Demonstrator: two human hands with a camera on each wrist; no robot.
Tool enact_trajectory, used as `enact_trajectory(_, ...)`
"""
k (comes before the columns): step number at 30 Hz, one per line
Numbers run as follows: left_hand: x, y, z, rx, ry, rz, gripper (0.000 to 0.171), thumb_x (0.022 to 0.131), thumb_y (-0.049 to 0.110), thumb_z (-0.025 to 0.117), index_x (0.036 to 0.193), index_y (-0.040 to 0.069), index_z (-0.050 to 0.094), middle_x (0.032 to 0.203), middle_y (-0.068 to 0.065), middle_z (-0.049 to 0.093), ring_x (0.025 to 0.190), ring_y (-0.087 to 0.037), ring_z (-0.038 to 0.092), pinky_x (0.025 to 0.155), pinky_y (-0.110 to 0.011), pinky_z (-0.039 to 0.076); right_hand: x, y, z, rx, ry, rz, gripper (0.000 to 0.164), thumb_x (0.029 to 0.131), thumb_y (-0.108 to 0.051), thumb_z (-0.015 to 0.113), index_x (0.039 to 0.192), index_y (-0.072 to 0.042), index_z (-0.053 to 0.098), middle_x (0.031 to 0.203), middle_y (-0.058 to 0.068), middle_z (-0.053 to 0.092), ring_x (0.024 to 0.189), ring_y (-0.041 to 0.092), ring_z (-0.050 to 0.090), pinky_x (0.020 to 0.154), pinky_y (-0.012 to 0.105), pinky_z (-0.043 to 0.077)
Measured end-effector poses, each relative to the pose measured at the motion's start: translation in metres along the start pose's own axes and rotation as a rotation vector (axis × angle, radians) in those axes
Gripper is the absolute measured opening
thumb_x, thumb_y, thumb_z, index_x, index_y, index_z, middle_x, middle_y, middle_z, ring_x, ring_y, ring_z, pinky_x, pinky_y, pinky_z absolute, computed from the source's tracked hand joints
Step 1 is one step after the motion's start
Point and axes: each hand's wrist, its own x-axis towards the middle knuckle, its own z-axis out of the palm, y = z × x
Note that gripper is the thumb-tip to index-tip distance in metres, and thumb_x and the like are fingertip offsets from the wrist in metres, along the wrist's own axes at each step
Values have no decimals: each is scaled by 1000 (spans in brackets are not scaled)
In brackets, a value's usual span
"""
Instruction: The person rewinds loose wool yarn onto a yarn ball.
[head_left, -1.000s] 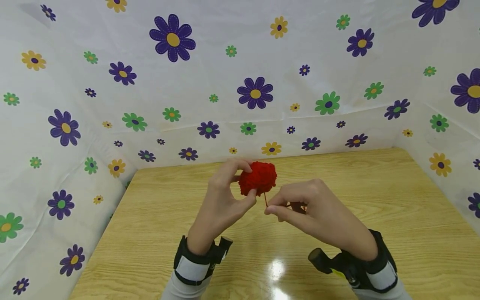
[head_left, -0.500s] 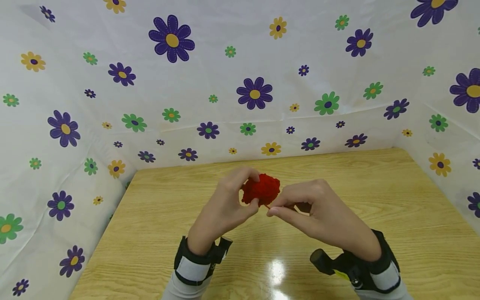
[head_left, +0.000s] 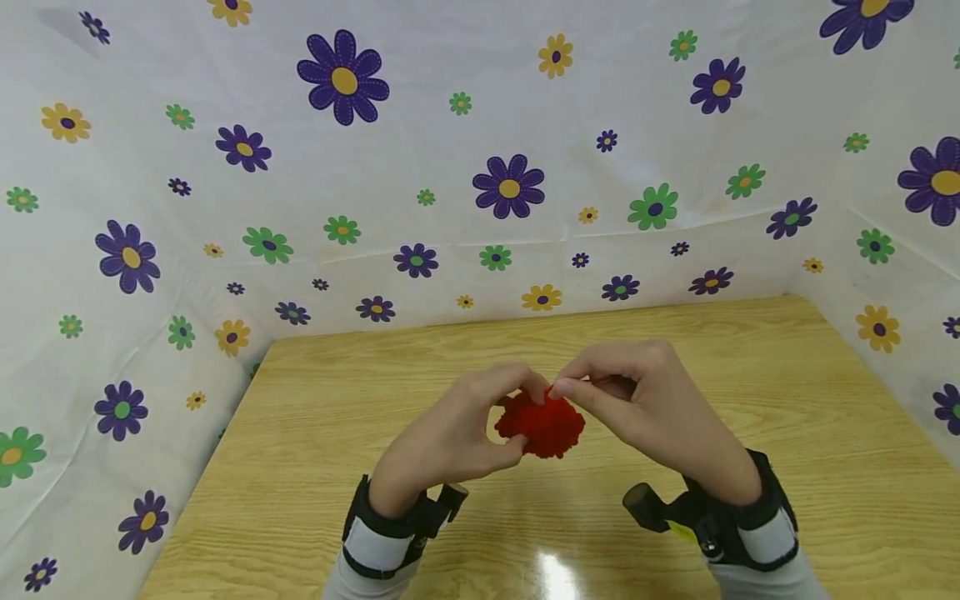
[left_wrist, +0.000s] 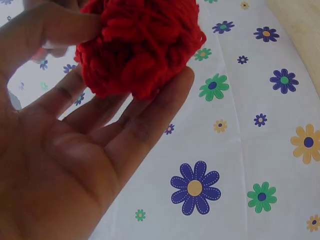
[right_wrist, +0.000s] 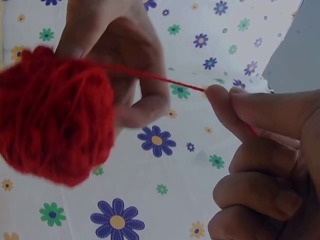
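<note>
A fuzzy red ball of yarn (head_left: pixel 551 429) is held above the table between the thumb and fingers of my left hand (head_left: pixel 461 429). In the left wrist view, the yarn ball (left_wrist: pixel 140 50) sits at the fingertips, with the palm turned toward the camera. My right hand (head_left: pixel 648 408) pinches a strand between thumb and index finger, close to the ball's upper edge. The right wrist view shows the red strand (right_wrist: pixel 150 76) stretched taut from the ball to that pinch, the other fingers curled into the palm.
A wooden table (head_left: pixel 315 433) lies below both hands. White cloth with printed flowers (head_left: pixel 420 150) stands behind the table and along its left and right sides. Each wrist wears a black strap with a small camera (head_left: pixel 648 507).
The yarn ball and my left hand have moved down and slightly right, toward me. My right hand, still pinching the strand, has gone from below the ball to its upper right edge.
</note>
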Motion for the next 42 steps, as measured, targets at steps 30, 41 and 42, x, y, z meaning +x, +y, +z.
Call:
enact_trajectory(30, -5, 11, -8, -290, 134, 101, 41, 66, -17, 62, 100, 0, 47, 111, -16, 52, 102, -25, 51, 72, -36, 50, -1, 59, 5, -230, -100, 166, 7, 83, -29, 59, 86, -26, 65, 65, -15, 54, 53, 9, 46, 45, 23, 42)
enact_trajectory(41, -5, 8, -9, -314, 248, 78, 38, 66, -18, 61, 98, -3, 45, 116, -19, 51, 106, -26, 49, 77, -39, 49, -1, 57, 8, -230, -156, 174, 13, 84, -13, 59, 88, -24, 65, 65, -15, 54, 52, 10, 45, 42, 23, 39)
enact_trajectory(42, -5, 8, -9, -311, 266, 76, 39, 66, -17, 61, 98, -4, 45, 115, -19, 51, 106, -26, 50, 78, -39, 48, -1, 57, 9, -231, -157, 172, 14, 84, -12, 59, 87, -24, 64, 64, -15, 54, 52, 10, 45, 42, 23, 39)
